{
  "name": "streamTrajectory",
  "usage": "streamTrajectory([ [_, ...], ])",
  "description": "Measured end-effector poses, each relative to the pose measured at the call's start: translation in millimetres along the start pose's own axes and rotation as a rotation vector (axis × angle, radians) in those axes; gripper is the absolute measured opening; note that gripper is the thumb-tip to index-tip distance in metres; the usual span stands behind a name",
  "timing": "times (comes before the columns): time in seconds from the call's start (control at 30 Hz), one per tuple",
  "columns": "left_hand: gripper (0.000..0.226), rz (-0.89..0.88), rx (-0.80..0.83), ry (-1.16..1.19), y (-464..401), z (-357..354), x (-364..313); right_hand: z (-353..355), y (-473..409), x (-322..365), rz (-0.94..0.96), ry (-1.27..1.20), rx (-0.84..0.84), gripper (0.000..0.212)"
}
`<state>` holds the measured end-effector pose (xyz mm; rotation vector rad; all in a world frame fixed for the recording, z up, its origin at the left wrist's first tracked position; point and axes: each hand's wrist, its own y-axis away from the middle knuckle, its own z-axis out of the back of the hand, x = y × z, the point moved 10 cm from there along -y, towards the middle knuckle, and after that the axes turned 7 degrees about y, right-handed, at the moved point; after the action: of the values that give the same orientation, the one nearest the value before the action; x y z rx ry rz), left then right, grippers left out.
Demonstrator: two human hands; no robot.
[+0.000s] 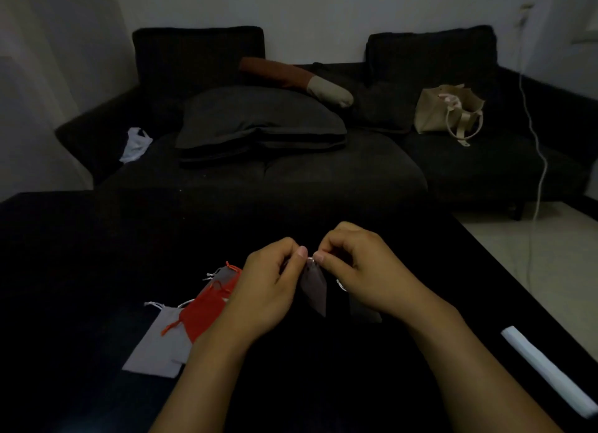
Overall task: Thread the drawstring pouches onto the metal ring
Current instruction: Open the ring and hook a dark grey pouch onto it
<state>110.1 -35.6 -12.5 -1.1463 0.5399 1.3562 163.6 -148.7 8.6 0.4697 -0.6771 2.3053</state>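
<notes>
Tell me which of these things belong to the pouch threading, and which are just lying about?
Part of the job:
- left hand and right hand, pinching together at a glint of metal ring
- grey pouch hanging between them
- red pouch and pale grey pouch waiting on the black table

Lying about:
- white strip
- sofa, cushions, beige tote bag
- white cable

Your left hand (268,287) sits at about 7 o'clock from frame centre, back of the hand up, fingers curled under, thumb and forefinger pinched together with the thumbnail pointing toward 2 o'clock. Your right hand (359,270) is just beside it at 5 o'clock, knuckles raised, fingers bent, thumb tip almost touching the left thumb. Both bare forearms run in from the bottom edge, the left from 7 o'clock, the right from 5 o'clock, converging at the fingertips.
</notes>
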Motion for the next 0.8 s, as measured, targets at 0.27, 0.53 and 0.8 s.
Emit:
streamTrajectory([
  [0.27, 0.027, 0.087, -0.074, 0.492, -2.5, 4.9, 1.9, 5.9, -0.7, 2.6, 0.020, -0.093, -0.045, 0.011],
  [0.53, 0.023, 0.228, -0.150, 0.619, 0.4, 5.7, 10.4, 7.4, 0.4, -5.3, -0.089, -0.267, -0.065, 0.009],
  [0.8, 0.017, 0.140, -0.069, 0.573, 2.5, 9.6, -1.3, 12.4, 1.5, 11.7, 0.030, -0.428, 0.003, 0.021],
])
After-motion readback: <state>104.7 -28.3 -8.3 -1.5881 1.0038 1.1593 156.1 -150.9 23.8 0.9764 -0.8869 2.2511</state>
